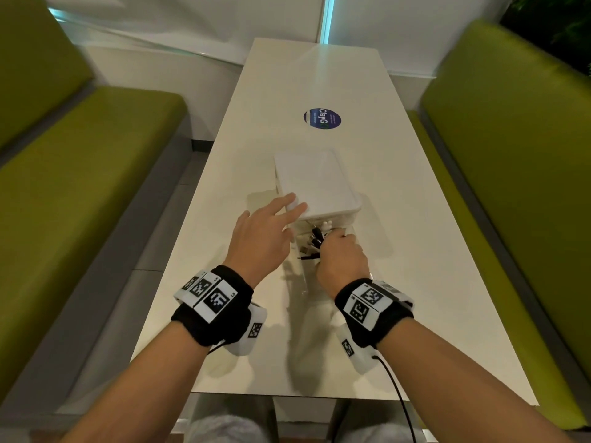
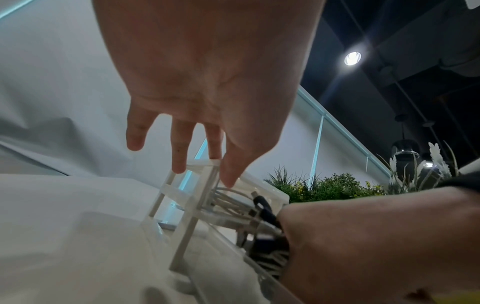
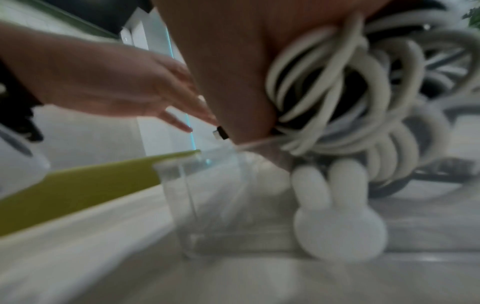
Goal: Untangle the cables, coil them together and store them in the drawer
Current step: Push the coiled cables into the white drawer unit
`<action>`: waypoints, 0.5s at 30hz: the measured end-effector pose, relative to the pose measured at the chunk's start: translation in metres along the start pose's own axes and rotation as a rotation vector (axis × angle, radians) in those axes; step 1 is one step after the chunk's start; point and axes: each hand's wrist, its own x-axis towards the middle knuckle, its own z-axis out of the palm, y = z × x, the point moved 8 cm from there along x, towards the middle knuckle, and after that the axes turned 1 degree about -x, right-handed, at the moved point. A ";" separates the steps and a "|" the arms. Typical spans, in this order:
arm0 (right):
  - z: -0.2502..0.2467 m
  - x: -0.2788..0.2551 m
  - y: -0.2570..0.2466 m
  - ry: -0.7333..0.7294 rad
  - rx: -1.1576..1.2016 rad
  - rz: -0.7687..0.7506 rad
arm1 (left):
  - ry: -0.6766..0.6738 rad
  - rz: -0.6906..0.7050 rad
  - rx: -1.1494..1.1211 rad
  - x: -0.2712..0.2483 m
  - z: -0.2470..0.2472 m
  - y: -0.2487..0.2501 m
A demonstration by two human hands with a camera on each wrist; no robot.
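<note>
Cables (image 3: 337, 86) gripped in right hand (image 1: 340, 257); left hand (image 1: 262, 231) flat.

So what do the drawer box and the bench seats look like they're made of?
Drawer box: looks like plastic, with a smooth white top and a clear drawer whose walls you can see through. Bench seats: smooth green padding with a soft sheen, likely vinyl or faux leather; the pictures can't settle which.

Clear glossy plastic drawer (image 3: 207, 185), smooth rubbery white cables (image 3: 337, 98), glossy white table (image 1: 415, 251).
</note>
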 end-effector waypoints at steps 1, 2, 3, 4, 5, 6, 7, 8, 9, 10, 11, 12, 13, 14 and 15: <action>0.004 0.002 -0.002 0.012 -0.034 0.031 | -0.009 -0.002 -0.009 0.001 0.000 0.000; 0.006 0.004 -0.003 0.018 -0.060 0.057 | -0.014 -0.004 -0.018 0.001 0.000 -0.001; 0.007 0.006 -0.003 0.009 -0.072 0.072 | -0.016 -0.010 -0.027 0.002 0.000 0.000; 0.008 0.006 -0.003 -0.007 -0.070 0.077 | -0.016 -0.019 -0.034 0.002 0.000 0.001; 0.008 0.007 -0.002 -0.020 -0.057 0.075 | -0.020 -0.028 -0.033 0.003 0.001 0.004; 0.008 0.007 0.000 -0.032 -0.039 0.070 | -0.028 -0.037 -0.021 0.002 0.002 0.007; 0.009 0.007 0.001 -0.042 -0.018 0.063 | -0.043 -0.044 -0.002 0.002 0.006 0.012; 0.009 0.007 0.002 -0.046 0.007 0.054 | -0.058 -0.049 0.018 0.000 0.010 0.016; 0.010 0.008 0.002 -0.052 0.040 0.045 | -0.068 -0.050 0.032 -0.002 0.015 0.021; 0.011 0.007 0.002 -0.060 0.073 0.034 | -0.069 -0.050 0.043 -0.003 0.020 0.025; 0.012 0.007 0.003 -0.070 0.096 0.018 | -0.064 -0.053 0.060 -0.003 0.024 0.029; 0.012 0.006 0.003 -0.078 0.114 0.000 | -0.063 -0.062 0.093 -0.001 0.028 0.030; 0.012 0.005 0.004 -0.085 0.133 -0.021 | -0.070 -0.075 0.134 0.000 0.030 0.031; 0.012 0.003 0.004 -0.093 0.162 -0.044 | -0.083 -0.087 0.181 0.001 0.033 0.031; 0.011 0.000 0.005 -0.101 0.193 -0.072 | -0.097 -0.092 0.235 0.001 0.036 0.031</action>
